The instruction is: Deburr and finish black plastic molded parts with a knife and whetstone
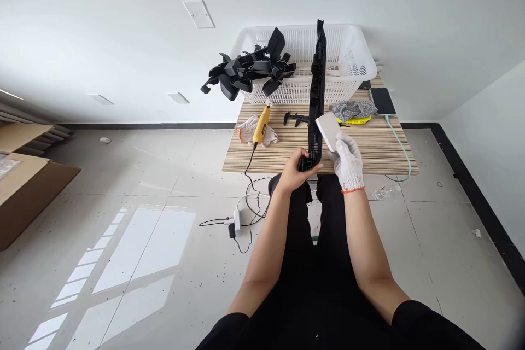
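Bare, my left hand (298, 171) is closed round the near end of a long black plastic part (316, 93), which stands up from the hand, its far end in front of the basket. My right hand (347, 163), in a white knitted glove with an orange cuff edge, grips a pale flat rectangular block (329, 129). The block is close against the right side of the black part; whether they touch, I cannot tell. A yellow corded power tool (261, 124) rests on a white work glove (246, 129). Black calipers (296, 118) lie partly behind the long part.
A white plastic basket (348, 74) stands at the table's back, several black plastic parts (250, 68) heaped at its left. Right on the wood-grained table (381, 156) are a grey glove (355, 110), a yellow item (361, 120) and a phone (383, 101). Cables and a power strip (237, 220) lie on the floor.
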